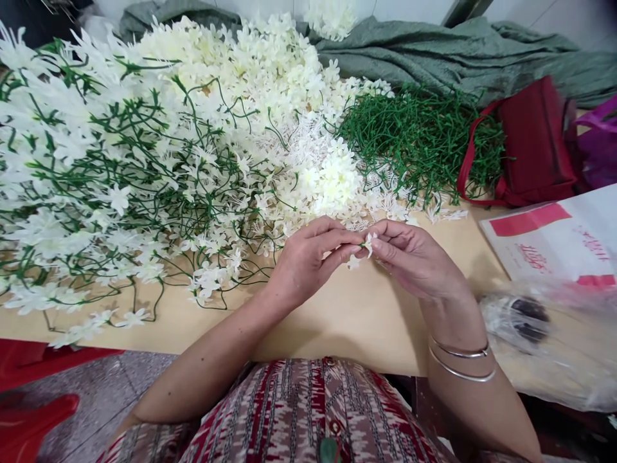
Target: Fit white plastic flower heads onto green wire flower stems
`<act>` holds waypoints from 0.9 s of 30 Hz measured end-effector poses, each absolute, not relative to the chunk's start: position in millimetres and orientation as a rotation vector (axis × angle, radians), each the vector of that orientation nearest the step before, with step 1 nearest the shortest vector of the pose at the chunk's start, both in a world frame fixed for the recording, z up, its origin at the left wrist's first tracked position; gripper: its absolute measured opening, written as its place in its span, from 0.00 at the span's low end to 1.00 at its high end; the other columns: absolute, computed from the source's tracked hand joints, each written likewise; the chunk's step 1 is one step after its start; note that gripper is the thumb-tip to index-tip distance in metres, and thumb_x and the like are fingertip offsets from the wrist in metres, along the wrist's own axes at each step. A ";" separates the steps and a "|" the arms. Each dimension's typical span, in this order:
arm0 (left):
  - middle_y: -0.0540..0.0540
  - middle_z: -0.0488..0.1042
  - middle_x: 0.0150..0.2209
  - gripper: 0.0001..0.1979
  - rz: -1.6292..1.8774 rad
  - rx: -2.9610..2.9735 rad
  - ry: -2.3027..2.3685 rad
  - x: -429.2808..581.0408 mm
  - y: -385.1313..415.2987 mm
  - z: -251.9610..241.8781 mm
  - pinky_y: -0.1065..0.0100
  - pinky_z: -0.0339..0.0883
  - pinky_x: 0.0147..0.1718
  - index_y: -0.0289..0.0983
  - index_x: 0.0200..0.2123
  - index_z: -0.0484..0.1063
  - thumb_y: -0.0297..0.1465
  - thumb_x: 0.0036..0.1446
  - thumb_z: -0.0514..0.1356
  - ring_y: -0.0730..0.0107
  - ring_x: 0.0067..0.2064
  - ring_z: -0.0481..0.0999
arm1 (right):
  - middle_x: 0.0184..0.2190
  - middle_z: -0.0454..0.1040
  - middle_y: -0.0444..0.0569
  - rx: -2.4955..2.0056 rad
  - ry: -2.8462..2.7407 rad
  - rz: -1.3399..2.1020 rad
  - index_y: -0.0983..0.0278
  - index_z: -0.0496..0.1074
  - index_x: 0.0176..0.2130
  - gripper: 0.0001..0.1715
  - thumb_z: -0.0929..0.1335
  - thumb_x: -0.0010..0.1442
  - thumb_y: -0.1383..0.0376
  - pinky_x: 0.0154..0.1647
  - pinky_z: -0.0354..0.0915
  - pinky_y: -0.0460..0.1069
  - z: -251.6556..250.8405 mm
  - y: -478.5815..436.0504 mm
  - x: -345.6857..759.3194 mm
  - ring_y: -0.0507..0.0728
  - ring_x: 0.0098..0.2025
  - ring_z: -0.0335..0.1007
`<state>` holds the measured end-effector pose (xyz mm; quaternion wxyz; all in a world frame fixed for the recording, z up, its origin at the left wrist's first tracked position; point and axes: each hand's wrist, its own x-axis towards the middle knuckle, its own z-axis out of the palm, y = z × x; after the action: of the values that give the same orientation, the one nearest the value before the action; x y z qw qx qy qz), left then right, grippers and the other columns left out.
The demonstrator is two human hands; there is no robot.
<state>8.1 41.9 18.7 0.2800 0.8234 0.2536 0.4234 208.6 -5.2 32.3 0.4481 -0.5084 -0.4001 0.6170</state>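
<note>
Over the near part of the table, my left hand [313, 257] and my right hand [409, 257] meet fingertip to fingertip. Between them is a small white artificial flower [369, 244] with a bit of green at its base. The left thumb and fingers pinch the green end. My right thumb and fingers close on the white side. Just beyond the hands lie loose white blossoms [332, 180]. A heap of green plastic stems [414, 138] sits behind my right hand. To the left spreads a big pile of white flowers on green stems [144, 154].
A dark red bag [537, 145] stands at the right, beside a white-and-red printed bag [569, 235]. Clear plastic wrapping [554, 341] lies at the table's right front. Green cloth [457, 58] lines the back. Red plastic stools [38, 411] show at lower left.
</note>
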 end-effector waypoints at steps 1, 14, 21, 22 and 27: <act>0.45 0.80 0.38 0.06 1.135 2.221 0.680 8.4 42.0 18.2 0.72 0.76 0.41 0.35 0.44 0.81 0.29 0.68 0.64 0.72 0.40 0.81 | 0.26 0.75 0.43 -1.266 -0.994 1.520 0.58 0.77 0.31 0.20 0.81 0.51 0.48 0.35 0.64 0.50 31.3 -5.3 208.5 0.53 0.30 0.69; 0.46 0.80 0.38 0.06 1.102 2.269 0.705 9.7 40.9 12.9 0.71 0.76 0.40 0.35 0.43 0.79 0.29 0.70 0.61 0.73 0.38 0.81 | 0.38 0.76 0.47 -1.237 -1.114 1.378 0.58 0.78 0.30 0.15 0.80 0.55 0.53 0.44 0.66 0.51 21.6 -1.0 210.1 0.55 0.40 0.70; 0.47 0.79 0.35 0.08 1.044 2.228 0.697 10.0 41.8 12.3 0.72 0.74 0.37 0.36 0.41 0.78 0.31 0.72 0.59 0.73 0.36 0.79 | 0.37 0.76 0.46 -1.237 -1.030 1.434 0.59 0.76 0.30 0.19 0.81 0.51 0.51 0.41 0.66 0.49 21.3 -2.2 206.5 0.54 0.38 0.69; 0.47 0.79 0.34 0.09 1.027 2.206 0.697 10.2 42.0 12.2 0.72 0.73 0.37 0.36 0.40 0.78 0.32 0.72 0.59 0.73 0.36 0.79 | 0.37 0.76 0.46 -1.230 -1.011 1.453 0.60 0.76 0.30 0.19 0.81 0.51 0.51 0.40 0.66 0.49 22.1 -2.1 206.3 0.53 0.37 0.68; 0.50 0.77 0.30 0.10 0.980 2.051 0.699 12.6 42.4 6.1 0.73 0.70 0.35 0.37 0.36 0.78 0.33 0.71 0.61 0.75 0.32 0.77 | 0.33 0.74 0.43 -1.213 -0.963 1.554 0.60 0.75 0.29 0.21 0.82 0.49 0.52 0.34 0.65 0.48 24.3 1.2 204.1 0.51 0.31 0.66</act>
<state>12.6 42.4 6.1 0.3725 0.8004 0.2728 0.3824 204.1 1.2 24.3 0.4560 -0.4920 -0.3906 0.6304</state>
